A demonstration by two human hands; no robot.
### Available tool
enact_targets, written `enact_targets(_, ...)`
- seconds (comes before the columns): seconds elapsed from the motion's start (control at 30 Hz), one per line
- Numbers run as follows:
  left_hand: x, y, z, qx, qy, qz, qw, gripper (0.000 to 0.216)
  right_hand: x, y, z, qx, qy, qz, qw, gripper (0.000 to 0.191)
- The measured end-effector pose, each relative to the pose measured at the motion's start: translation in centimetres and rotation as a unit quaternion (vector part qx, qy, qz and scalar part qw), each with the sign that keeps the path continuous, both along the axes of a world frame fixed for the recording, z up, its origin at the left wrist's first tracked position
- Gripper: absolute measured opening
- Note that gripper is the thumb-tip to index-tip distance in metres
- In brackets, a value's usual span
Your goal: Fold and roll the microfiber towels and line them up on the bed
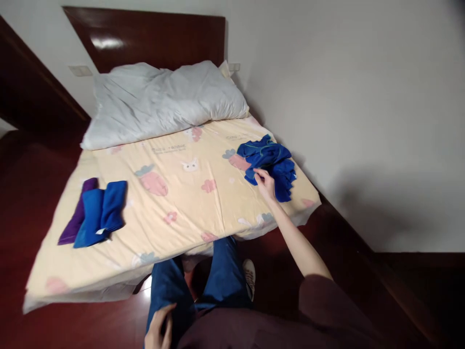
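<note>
A crumpled blue garment [271, 155] with light green seam lines lies on the right side of the bed. My right hand [266, 185] reaches to its near left edge, with bent fingers drawn together on the fabric; the fingertips are partly hard to make out. Low in the view, my left hand [160, 328] hangs by my left thigh, empty, its loosely bent fingers a little apart. At the bed's left side lie folded blue cloths [113, 206] side by side, a white tag showing at the lower end. A folded purple cloth [82, 213] lies partly under them.
The bed [189, 208] has a cream sheet printed with rabbits and strawberries. A bulky pale grey pillow or quilt [163, 102] lies against the dark wooden headboard [156, 39]. A white wall [363, 121] runs along the right. My legs [225, 271] stand at the bed's near edge.
</note>
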State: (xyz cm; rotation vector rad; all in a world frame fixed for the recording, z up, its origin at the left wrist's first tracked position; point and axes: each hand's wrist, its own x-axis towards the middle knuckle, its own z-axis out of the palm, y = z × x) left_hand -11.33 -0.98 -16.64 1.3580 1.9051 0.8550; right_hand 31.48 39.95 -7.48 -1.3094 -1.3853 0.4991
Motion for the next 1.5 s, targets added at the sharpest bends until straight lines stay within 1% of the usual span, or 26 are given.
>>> enact_targets(0.03,0.6,0.6,0.9,0.01,-0.002,-0.001,1.0,0.027,-1.6,-3.5,0.1,0.002,0.006,0.004,1.0,0.033)
enact_targets(0.1,1.9,1.9,2.7,0.039,0.0,-0.012,0.999,0.028,-5.3,-10.8,-0.7,-0.017,0.025,-0.012,0.999,0.028)
enact_targets(0.13,2.6,2.6,3.6,0.057,0.001,-0.024,0.998,0.029,-7.5,-14.5,-1.4,-0.029,0.038,-0.014,0.999,0.024)
enact_targets(0.23,4.4,4.4,5.7,0.11,0.003,-0.083,0.99,0.031,-14.4,-24.5,-4.0,-0.097,0.108,0.025,0.989,0.021)
enact_targets(0.3,5.3,5.2,6.4,0.136,-0.002,-0.134,0.982,0.036,-18.7,-29.9,-5.1,-0.144,0.155,0.058,0.976,0.025)
enact_targets(0.33,5.6,5.4,6.5,0.145,-0.007,-0.166,0.975,0.039,-20.4,-32.0,-5.3,-0.154,0.17,0.084,0.97,0.025)
enact_targets(0.4,5.9,5.3,6.5,0.141,-0.017,-0.217,0.966,0.042,-22.7,-34.8,-5.3,-0.145,0.177,0.141,0.963,0.023)
enact_targets(0.43,5.9,5.1,6.4,0.138,-0.021,-0.231,0.963,0.041,-23.3,-35.5,-5.1,-0.134,0.171,0.168,0.961,0.02)
enact_targets(0.5,5.8,4.2,6.1,0.135,-0.028,-0.224,0.965,0.038,-23.2,-35.8,-4.3,-0.122,0.152,0.227,0.954,0.015)
enact_targets(0.57,5.5,3.0,5.8,0.142,-0.036,-0.182,0.972,0.035,-22.5,-35.4,-3.4,-0.132,0.13,0.304,0.935,0.016)
enact_targets(0.63,4.9,2.0,5.3,0.152,-0.04,-0.132,0.979,0.034,-21.8,-35.0,-2.6,-0.142,0.1,0.387,0.906,0.02)
enact_targets(0.7,4.3,1.1,4.7,0.158,-0.042,-0.096,0.982,0.035,-21.7,-34.6,-2.1,-0.133,0.066,0.438,0.887,0.025)
enact_targets(0.73,4.0,0.8,4.5,0.159,-0.042,-0.083,0.983,0.037,-21.8,-34.5,-2.0,-0.119,0.047,0.445,0.887,0.027)
enact_targets(0.8,3.4,0.2,4.1,0.156,-0.041,-0.063,0.985,0.042,-22.4,-33.9,-2.2,-0.083,-0.005,0.436,0.896,0.032)
enact_targets(0.87,2.8,-0.2,4.2,0.142,-0.043,-0.058,0.987,0.045,-22.9,-32.9,-2.6,-0.056,-0.069,0.412,0.907,0.036)
enact_targets(0.9,2.6,-0.3,4.4,0.134,-0.045,-0.059,0.988,0.045,-23.2,-32.3,-2.8,-0.052,-0.1,0.41,0.905,0.036)
enact_targets(0.93,2.3,-0.5,4.8,0.127,-0.048,-0.06,0.989,0.042,-23.4,-31.7,-3.0,-0.053,-0.125,0.422,0.896,0.035)
enact_targets(1.0,2.0,-0.7,5.6,0.12,-0.053,-0.053,0.99,0.035,-23.8,-31.0,-3.2,-0.065,-0.154,0.48,0.861,0.028)
enact_targets(1.07,1.8,-0.9,6.6,0.118,-0.06,-0.027,0.991,0.026,-24.3,-31.0,-3.2,-0.084,-0.151,0.546,0.82,0.02)
enact_targets(1.1,1.7,-1.0,7.1,0.116,-0.066,-0.013,0.991,0.023,-24.5,-31.3,-3.2,-0.094,-0.14,0.567,0.807,0.017)
enact_targets(1.13,1.7,-1.1,7.5,0.115,-0.073,-0.004,0.991,0.021,-24.7,-31.7,-3.2,-0.101,-0.126,0.578,0.8,0.014)
enact_targets(1.2,1.7,-1.5,8.1,0.116,-0.082,0.0,0.99,0.018,-25.0,-32.6,-3.2,-0.104,-0.104,0.582,0.799,0.009)
enact_targets(1.27,1.5,-1.8,8.5,0.116,-0.064,-0.009,0.991,0.016,-25.1,-33.3,-3.0,-0.089,-0.101,0.575,0.807,0.006)
enact_targets(1.37,0.6,-2.3,9.3,0.107,-0.008,-0.027,0.994,0.016,-24.8,-33.6,-2.0,-0.07,-0.091,0.53,0.84,0.008)
enact_targets(1.43,-0.5,-2.6,10.3,0.106,0.001,-0.07,0.992,0.015,-24.2,-33.6,-0.8,-0.057,-0.091,0.494,0.863,0.009)
enact_targets(1.5,-1.9,-2.8,11.8,0.118,-0.006,-0.133,0.984,0.016,-23.7,-33.6,1.0,-0.026,-0.117,0.488,0.864,0.008)
